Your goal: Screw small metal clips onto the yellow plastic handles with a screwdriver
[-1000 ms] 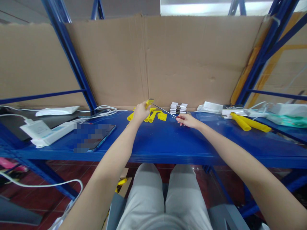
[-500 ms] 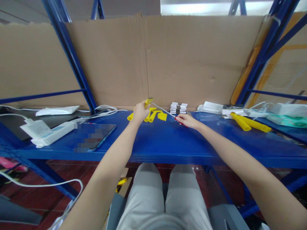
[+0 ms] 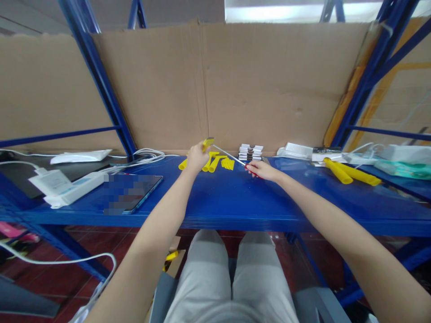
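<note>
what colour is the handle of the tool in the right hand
The handle is red, seen best in the head view.

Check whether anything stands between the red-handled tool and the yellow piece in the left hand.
Nothing visible does: the red-handled tool in the right hand points toward the yellow piece in the left hand. Whether they touch is too small to tell.

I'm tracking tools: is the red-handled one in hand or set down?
In hand: the right hand grips the red-handled tool, whose metal shaft points toward the yellow piece in the left hand.
</note>
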Available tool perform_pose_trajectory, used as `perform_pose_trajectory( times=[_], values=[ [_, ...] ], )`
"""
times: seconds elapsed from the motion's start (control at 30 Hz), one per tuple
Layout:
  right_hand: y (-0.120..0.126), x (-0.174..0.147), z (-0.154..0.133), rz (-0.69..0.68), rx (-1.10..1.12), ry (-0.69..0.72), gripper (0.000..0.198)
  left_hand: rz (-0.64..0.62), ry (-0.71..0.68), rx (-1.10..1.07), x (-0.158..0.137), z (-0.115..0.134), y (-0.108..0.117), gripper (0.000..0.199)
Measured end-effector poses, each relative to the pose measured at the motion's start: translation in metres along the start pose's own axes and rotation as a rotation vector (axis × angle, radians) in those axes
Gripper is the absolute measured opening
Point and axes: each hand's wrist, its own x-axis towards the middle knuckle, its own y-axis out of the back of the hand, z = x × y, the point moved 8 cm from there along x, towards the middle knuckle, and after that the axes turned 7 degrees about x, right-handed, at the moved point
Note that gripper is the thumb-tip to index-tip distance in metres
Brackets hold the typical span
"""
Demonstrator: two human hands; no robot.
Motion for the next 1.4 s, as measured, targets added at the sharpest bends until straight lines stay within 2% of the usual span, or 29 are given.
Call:
perform_pose_trajectory(
  times=[0.2,0.3,0.4,0.53,0.7,0.93,1.17,1.4],
  values=[
    [0.0013,-0.0003,0.0011,0.068,0.09,0.04,0.021,-0.016,-0.01,0.011,0.0002,0.0016,-0.0019,0.036],
    [0.0002,0.001,0.0021,0.036,0.058,-0.013,0.015,-0.007,-0.005,-0.005,0.0007,0.0006,-0.0011,0.036],
    [-0.0001,0.0005,-0.0005,-0.005,0.017,-0.02,0.018,-0.006,-0.016,-0.034,0.0012,0.0004,-0.0007,0.034],
    [0.0041,-0.0023,-0.0019,0.043,0.014,0.038,0.017,-0.032,-0.03,-0.042,0.0008,0.0013,-0.0019,0.033],
    [0.0032,-0.0007,0.0022,0.074,0.055,0.085,0.025,-0.038,-0.032,-0.029,-0.0009,0.0032,-0.0014,0.035],
    [0.0028,0.0035,0.0029,0.044,0.012,0.029,0.028,-0.021,-0.015,-0.049,-0.0008,0.0017,0.0013,0.034],
    [0.003,-0.0027,-0.0004,0.064,0.059,0.077,0.031,-0.045,-0.008,-0.023,-0.0004,-0.0001,-0.0032,0.032],
    [0.0001,-0.0009,-0.0009,-0.006,-0.021,-0.045,0.021,-0.043,0.03,-0.003,0.0006,-0.0052,-0.0042,0.034]
  ],
)
